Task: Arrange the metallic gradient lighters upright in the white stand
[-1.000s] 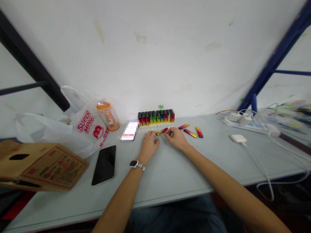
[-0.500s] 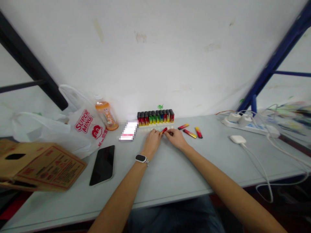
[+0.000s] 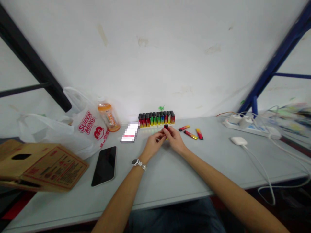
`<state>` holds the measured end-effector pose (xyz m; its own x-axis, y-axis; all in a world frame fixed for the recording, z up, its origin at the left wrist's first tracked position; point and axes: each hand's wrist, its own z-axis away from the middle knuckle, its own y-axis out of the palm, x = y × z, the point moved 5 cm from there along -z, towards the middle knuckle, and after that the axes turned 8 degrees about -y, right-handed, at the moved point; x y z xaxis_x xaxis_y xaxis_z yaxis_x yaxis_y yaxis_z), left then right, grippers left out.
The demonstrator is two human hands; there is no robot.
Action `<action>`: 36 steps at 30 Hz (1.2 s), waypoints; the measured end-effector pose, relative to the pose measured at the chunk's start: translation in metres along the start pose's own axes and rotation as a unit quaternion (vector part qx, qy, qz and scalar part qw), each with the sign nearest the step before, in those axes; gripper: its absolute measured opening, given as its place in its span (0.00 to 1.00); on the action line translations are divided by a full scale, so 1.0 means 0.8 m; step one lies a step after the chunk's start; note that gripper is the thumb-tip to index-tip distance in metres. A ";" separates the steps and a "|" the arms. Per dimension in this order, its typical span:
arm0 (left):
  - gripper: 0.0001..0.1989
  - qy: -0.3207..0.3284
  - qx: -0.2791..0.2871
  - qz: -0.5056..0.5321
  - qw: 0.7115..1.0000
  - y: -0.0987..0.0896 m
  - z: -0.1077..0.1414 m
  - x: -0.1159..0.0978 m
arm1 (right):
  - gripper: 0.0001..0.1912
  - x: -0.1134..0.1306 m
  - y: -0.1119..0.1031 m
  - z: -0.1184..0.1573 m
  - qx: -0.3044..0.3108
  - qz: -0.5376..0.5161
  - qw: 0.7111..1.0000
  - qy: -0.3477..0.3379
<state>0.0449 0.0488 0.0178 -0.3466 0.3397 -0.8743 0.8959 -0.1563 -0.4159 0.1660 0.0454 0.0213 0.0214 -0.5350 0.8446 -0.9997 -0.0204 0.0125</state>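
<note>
Between my two hands a red lighter [image 3: 166,126] with a black top stands roughly upright, its lower part mostly hidden by fingers. My left hand [image 3: 155,142] is closed at its lower end, thumb and fingers curled. My right hand [image 3: 175,139] pinches it from the right side. Just behind, several lighters [image 3: 156,119] in red, green, yellow and blue stand in packed rows, black tops up. Right of my hands lie three loose red-and-yellow lighters: one near the rows [image 3: 184,128], one in the middle [image 3: 190,135] and one farthest right [image 3: 199,134].
Left on the table [image 3: 165,181] are a lit phone [image 3: 130,132], a dark tablet [image 3: 105,166], an orange drink bottle [image 3: 109,116], a white plastic bag [image 3: 82,132] and a cardboard box [image 3: 52,166]. A power strip [image 3: 252,127] and white charger [image 3: 238,141] with cables lie right.
The lighter between my hands has turned from lying slanted to roughly upright. My left hand has rolled and shifted slightly lower; my right hand has closed in on the lighter.
</note>
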 end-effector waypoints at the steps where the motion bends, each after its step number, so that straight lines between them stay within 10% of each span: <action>1: 0.13 0.007 -0.013 -0.024 1.000 -0.004 0.001 -0.003 | 0.16 0.003 -0.002 -0.001 -0.020 -0.013 1.000 0.001; 12: 0.19 0.024 -0.032 -0.089 0.995 -0.010 0.006 -0.010 | 0.31 -0.011 -0.006 0.011 -0.043 -0.171 0.950 0.258; 18: 0.22 0.020 -0.024 -0.100 0.995 -0.007 0.008 -0.014 | 0.25 -0.012 -0.009 0.013 -0.114 -0.101 0.957 0.246; 36: 0.22 0.010 -0.004 -0.087 0.996 -0.004 0.009 -0.011 | 0.29 -0.019 0.001 0.017 -0.045 -0.176 0.948 0.260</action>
<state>0.0433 0.0398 0.0253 -0.4918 0.3788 -0.7840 0.8248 -0.0858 -0.5589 0.1652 0.0423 0.0012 0.3696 -0.0188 0.9290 -0.9288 -0.0362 0.3688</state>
